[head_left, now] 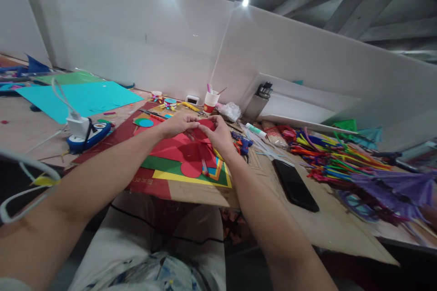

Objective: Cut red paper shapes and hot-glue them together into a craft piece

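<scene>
Left hand (180, 126): thumb and fingertips drawn together, clamped on the left side of a red paper disc (206, 123). Right hand (218, 134): thumb and forefinger closed on the disc's right side; fingertips overlap it, so I cannot tell whether it is one layer or two.

Position of disc: I see it raised above a red sheet (167, 148), back from the near edge of the work surface (327, 225). Beneath, towards that edge: green sheet (157, 163), yellow sheet (191, 179), second red disc (191, 169).

Far edge: paper cup (210, 102) holding slender items; grey bottle (257, 103), leaning. Right of the hands: black phone (295, 185), flat, near edge; bundle of coloured pipe cleaners (337, 152), towards the right edge. Left part: cyan sheet (92, 99); white charger (78, 126) on a blue boat-shaped item (99, 135).
</scene>
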Motion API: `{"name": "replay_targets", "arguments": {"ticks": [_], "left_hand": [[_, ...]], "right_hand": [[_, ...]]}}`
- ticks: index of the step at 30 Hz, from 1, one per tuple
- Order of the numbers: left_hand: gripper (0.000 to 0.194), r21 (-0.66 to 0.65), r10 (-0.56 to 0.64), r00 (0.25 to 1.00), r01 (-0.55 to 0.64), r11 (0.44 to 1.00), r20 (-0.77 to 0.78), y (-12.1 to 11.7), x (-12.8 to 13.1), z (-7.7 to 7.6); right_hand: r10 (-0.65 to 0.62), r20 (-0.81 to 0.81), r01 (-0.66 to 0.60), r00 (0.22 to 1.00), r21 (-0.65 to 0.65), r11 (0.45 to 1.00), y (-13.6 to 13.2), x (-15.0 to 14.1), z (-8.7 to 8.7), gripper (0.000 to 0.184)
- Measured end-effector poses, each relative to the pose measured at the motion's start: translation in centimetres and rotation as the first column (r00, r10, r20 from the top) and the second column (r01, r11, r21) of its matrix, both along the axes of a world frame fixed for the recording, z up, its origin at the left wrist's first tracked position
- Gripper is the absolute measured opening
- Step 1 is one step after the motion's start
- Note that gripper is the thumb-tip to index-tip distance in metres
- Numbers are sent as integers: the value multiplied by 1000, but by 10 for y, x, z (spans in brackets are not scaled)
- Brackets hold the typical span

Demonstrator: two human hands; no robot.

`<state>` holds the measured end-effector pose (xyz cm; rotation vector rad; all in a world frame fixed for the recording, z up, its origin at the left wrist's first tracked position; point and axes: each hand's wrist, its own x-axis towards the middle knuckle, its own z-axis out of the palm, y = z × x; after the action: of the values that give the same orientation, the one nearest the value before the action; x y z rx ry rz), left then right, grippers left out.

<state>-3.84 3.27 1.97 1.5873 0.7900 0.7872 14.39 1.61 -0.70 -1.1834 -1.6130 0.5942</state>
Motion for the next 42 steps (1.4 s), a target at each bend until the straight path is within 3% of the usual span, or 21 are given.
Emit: {"name": "replay_targets", "arguments": {"ticks": [3, 5, 8, 11, 15, 18, 21, 25, 28, 31, 34, 37, 42], "left_hand": [[16, 17, 56, 997, -57, 998, 56, 4, -3, 0], [15, 0, 141, 984, -142, 990, 112, 9, -7, 0], [14, -64, 341, 923, -335, 940, 176, 18, -12, -2], [12, -116, 491, 847, -477, 871, 202, 25, -15, -4], [11, -96, 539, 815, -531, 842, 214, 30, -18, -8], [11, -71, 537, 822, -534, 843, 189, 32, -18, -11], [13, -58, 516, 840, -514, 856, 169, 32, -16, -13], [14, -78, 474, 851, -469, 880, 227, 27, -11, -9], [15, -112, 447, 852, -433, 894, 274, 20, -6, -5], [15, -139, 415, 866, -391, 910, 280, 13, -2, -2], [17, -128, 370, 889, -347, 929, 271, 9, 2, -3], [22, -99, 309, 917, -293, 951, 252, 7, 6, -6], [30, -128, 249, 939, -224, 966, 238, 4, 9, -9]], "right_hand": [[-56, -48, 61, 997, 102, 993, 4, 6, 3, 20], [-94, -94, 107, 991, 141, 984, 6, 10, 4, 17], [-12, -123, 23, 992, 90, 996, 8, 10, 4, 17], [181, 42, -181, 983, -1, 983, 3, 5, 3, 13], [387, 381, -374, 840, -110, 921, -12, -3, 3, 3], [440, 525, -417, 728, -170, 893, -21, -8, 2, 7], [440, 580, -417, 686, -182, 891, -23, -13, -3, 12], [261, 555, -301, 790, -19, 953, -19, -16, -3, 16], [96, 403, -133, 910, 66, 989, -14, -10, 0, 15], [-15, 191, 5, 981, 54, 999, -8, -4, 2, 21], [17, 48, -18, 999, 35, 999, -5, -4, 1, 57], [91, 33, -93, 995, 93, 991, -7, -7, 2, 83], [85, 142, -109, 986, 173, 979, -10, -5, 7, 73]]}}
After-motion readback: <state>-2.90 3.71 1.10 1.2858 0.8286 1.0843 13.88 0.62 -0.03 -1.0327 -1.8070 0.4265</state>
